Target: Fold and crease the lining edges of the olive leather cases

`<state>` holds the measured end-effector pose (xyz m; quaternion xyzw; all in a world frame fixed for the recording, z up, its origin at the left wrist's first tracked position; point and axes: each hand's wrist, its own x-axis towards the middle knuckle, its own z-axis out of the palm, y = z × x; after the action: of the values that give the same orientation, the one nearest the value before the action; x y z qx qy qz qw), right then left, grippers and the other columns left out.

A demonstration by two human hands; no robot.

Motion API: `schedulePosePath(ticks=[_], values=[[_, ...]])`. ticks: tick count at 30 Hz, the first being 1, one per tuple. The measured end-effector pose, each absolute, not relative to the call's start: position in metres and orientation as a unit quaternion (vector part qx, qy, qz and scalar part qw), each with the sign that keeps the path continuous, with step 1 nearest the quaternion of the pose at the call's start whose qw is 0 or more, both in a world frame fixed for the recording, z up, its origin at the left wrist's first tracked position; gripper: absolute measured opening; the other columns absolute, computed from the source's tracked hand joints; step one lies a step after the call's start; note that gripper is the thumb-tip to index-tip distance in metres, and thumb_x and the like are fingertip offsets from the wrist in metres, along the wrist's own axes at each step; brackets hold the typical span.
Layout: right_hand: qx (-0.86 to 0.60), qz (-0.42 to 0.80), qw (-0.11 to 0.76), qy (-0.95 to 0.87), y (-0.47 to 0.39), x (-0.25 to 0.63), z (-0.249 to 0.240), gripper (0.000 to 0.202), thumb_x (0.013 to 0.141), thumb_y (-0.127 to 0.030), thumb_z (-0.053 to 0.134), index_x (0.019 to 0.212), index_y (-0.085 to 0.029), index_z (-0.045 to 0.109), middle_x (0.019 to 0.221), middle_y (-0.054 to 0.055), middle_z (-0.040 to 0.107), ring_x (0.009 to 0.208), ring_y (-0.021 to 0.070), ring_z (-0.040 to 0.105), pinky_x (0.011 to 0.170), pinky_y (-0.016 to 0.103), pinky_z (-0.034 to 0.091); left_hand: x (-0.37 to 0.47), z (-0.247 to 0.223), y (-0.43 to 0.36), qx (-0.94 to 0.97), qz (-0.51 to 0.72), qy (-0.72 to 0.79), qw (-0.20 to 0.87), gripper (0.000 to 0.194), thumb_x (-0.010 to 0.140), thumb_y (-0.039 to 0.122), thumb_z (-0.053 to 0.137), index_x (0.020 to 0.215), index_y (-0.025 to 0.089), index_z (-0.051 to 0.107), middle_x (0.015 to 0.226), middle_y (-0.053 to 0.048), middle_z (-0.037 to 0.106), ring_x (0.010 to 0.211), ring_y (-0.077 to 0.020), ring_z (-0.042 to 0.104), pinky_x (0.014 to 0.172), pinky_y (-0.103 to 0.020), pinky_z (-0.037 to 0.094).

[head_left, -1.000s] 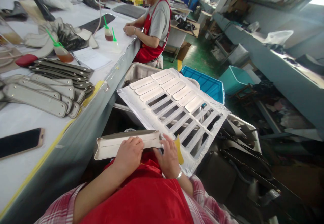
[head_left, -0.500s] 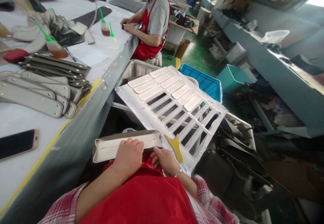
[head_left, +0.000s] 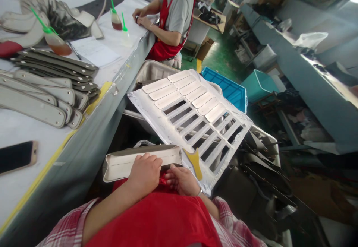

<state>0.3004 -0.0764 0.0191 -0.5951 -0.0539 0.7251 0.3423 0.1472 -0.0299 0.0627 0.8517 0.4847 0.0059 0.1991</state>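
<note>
My left hand (head_left: 145,172) lies over a long box-shaped leather piece (head_left: 121,166), its fingers bent against the pale face. This piece has a grey-brown edge along the top and a thin slit-like line down its length. At its right end is my right hand (head_left: 183,180), fingers loosely curled and apart from the thumb, whose tip is at the lower edge. Whether the thumb touches the piece I cannot tell. Just right of the hands, a yellow scraper (head_left: 195,162) rests on a slatted white board (head_left: 167,127). Several pale rounded strips (head_left: 192,90) lie in rows on that board.
On the table (head_left: 67,154) at left are stacked grey straps (head_left: 33,101), a phone (head_left: 18,157) and glue bottles (head_left: 56,44). A co-worker in a red apron (head_left: 176,19) is at the table's far side. Blue crate (head_left: 223,86) and dark bag parts (head_left: 251,180) lie to the right.
The camera view has shifted slightly. My left hand stays on the leather piece; the fingers of my right hand have spread a little near its right end.
</note>
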Motion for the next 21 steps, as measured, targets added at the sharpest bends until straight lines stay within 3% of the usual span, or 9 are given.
schedulePosePath(ticks=[13,21], values=[[-0.583,0.758,0.290,-0.034,-0.068,0.280,0.033,0.028,0.089,-0.031,0.046,0.079,-0.008,0.058,0.059,0.006,0.063,0.043,0.0097,0.057,0.039,0.018,0.040,0.147,0.062,-0.028,0.854,0.007,0.483,0.196,0.016,0.081,0.018,0.044,0.074,0.019,0.058,0.079,-0.005,0.062,0.081,-0.0234,0.052,0.068,-0.036,0.036],[-0.568,0.766,0.300,-0.030,-0.069,0.271,0.034,0.027,0.087,-0.033,0.049,0.077,-0.009,0.056,0.061,0.004,0.063,0.046,0.0099,0.059,0.041,0.018,0.041,0.132,0.063,-0.032,0.838,0.013,0.487,0.247,0.009,0.080,0.020,0.049,0.083,0.018,0.057,0.082,-0.005,0.061,0.082,-0.0210,0.053,0.072,-0.033,0.038]])
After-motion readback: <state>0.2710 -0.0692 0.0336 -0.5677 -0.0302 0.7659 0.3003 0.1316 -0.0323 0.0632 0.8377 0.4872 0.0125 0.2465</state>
